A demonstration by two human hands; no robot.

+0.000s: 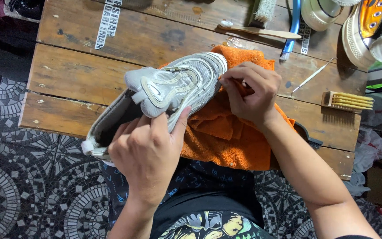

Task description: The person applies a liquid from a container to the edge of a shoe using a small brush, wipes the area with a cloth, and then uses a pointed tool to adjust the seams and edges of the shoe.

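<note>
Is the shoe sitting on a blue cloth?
No, the shoe lies on an orange cloth, with the left hand gripping it and the right hand at its toe.

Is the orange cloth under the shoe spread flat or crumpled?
Crumpled. The orange cloth shows folds and bunched ridges beneath the grey shoe, and it hangs over the wooden table edge.

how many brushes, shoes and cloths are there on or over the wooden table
Brushes: 4 - bristle brush, wooden toothbrush, blue toothbrush, wooden brush
Shoes: 3 - grey sneaker held by left hand and right hand, white shoe, orange shoe
Cloths: 1 - orange cloth
Total: 8
</note>
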